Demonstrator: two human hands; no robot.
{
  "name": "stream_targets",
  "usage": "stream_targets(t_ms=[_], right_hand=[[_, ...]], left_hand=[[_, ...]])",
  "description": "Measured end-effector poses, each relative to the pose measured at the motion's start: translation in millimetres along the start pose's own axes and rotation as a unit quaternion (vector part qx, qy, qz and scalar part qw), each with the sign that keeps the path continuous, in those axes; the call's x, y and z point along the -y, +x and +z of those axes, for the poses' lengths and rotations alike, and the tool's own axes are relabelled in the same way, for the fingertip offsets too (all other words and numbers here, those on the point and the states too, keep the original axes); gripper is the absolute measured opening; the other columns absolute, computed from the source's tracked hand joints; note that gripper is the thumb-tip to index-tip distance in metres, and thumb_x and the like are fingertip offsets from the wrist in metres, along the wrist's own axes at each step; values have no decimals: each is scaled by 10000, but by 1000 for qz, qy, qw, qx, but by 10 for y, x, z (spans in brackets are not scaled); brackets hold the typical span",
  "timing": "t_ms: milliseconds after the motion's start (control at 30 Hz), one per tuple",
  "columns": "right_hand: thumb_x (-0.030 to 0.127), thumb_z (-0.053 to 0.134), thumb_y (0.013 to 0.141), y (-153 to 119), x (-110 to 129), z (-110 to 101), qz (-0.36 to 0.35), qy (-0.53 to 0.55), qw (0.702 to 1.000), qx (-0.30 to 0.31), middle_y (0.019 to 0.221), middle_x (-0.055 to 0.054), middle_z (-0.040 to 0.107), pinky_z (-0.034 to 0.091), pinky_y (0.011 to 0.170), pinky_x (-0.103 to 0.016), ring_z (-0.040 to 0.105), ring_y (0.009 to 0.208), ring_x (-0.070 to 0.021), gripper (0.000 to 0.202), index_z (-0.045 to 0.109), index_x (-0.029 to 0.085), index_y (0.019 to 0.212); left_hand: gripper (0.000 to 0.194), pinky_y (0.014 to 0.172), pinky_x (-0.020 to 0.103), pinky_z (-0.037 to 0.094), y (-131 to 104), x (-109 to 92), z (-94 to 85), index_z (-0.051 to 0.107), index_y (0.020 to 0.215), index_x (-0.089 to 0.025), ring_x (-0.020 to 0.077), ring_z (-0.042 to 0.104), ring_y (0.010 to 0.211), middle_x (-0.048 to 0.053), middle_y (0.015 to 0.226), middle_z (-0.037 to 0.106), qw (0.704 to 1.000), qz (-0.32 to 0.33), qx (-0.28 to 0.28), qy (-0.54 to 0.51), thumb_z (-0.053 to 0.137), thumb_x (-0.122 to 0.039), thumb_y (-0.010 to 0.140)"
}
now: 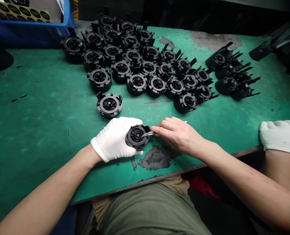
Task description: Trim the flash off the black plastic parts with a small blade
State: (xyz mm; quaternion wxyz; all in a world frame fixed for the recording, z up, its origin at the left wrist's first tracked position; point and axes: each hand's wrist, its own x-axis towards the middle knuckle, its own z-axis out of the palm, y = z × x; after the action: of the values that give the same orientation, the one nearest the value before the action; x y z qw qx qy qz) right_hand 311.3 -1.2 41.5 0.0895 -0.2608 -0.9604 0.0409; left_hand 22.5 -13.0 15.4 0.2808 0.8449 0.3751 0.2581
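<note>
My left hand (116,138), in a white glove, is closed round a black round plastic housing (137,135) just above the table's near part. The housing's ringed face, with a small centre piece, is turned up towards me. My bare right hand (175,132) grips a craft knife (148,133). The blade tip reaches over the right side of the housing's face; whether it touches cannot be made out. Most of the knife's handle is hidden in my fingers. A similar housing (109,105) lies on the table just beyond my left hand.
Several rows of like black housings (137,81) stand on the worn green table (49,130), with more (229,83) at the right. A blue bin (37,36) holding a sheet of round stickers (17,13) is at back left. A co-worker's gloved hand (280,137) rests at the right edge.
</note>
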Motion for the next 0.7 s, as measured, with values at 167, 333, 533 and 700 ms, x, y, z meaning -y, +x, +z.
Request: stream_targets(t_ms=[167,333,533,700], right_hand=[[179,512,1099,-9,-18,15,6,8,1000,12,965,-61,673,367,721,-328,501,812,-185,258,639,144,1321],[205,525,1101,7,-41,11,-4,19,1000,7,954,-59,671,378,726,-318,497,811,-187,255,657,133,1307],[190,484,1110,65,-66,-68,-30,5,1000,4,916,-59,667,366,715,-312,477,777,-185,260,674,125,1275],[128,484,1085,74,-74,-112,-40,-14,999,14,900,-57,653,343,704,-317,463,760,-186,278,673,121,1289]], left_hand=[[731,1080,476,562,9,0,-6,643,1266,-194,351,728,1171,125,1271,742,1000,-2,7,1,925,-554,695],[729,1055,469,572,7,-1,-8,640,1265,-208,360,726,1185,127,1281,738,1000,3,0,6,928,-554,692],[763,1060,469,569,-1,0,2,632,1289,-201,355,724,1187,128,1285,738,1000,-3,5,6,931,-555,683],[790,1061,461,568,-4,14,8,621,1312,-191,350,720,1192,128,1286,737,1000,1,0,4,927,-564,686]])
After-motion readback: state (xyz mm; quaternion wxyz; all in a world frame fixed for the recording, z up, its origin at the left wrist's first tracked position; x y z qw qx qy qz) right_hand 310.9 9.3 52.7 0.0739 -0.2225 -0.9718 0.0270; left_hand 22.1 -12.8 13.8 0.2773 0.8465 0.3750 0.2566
